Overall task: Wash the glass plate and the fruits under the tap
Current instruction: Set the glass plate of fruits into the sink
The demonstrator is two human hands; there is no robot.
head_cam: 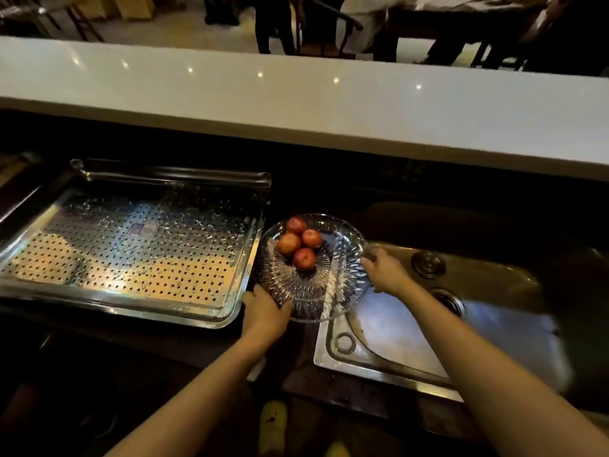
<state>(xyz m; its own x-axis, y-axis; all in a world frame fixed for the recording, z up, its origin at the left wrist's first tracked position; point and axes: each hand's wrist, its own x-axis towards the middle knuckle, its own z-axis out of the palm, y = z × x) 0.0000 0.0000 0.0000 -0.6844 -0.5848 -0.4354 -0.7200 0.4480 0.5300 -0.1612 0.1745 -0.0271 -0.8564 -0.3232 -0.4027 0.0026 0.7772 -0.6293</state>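
Observation:
A round cut-glass plate (342, 285) is held between the drain tray and the sink, partly over the sink's left rim. Several small red fruits (299, 243) lie together on its far left part. My left hand (265, 313) grips the plate's near left edge. My right hand (384, 270) grips its right edge. The tap is not in view.
A perforated steel drain tray (131, 245), wet with droplets, lies to the left. The steel sink (438, 328) with its drain (448, 300) is at the right. A white counter ledge (296, 100) runs across the back, with people's legs and chairs behind it.

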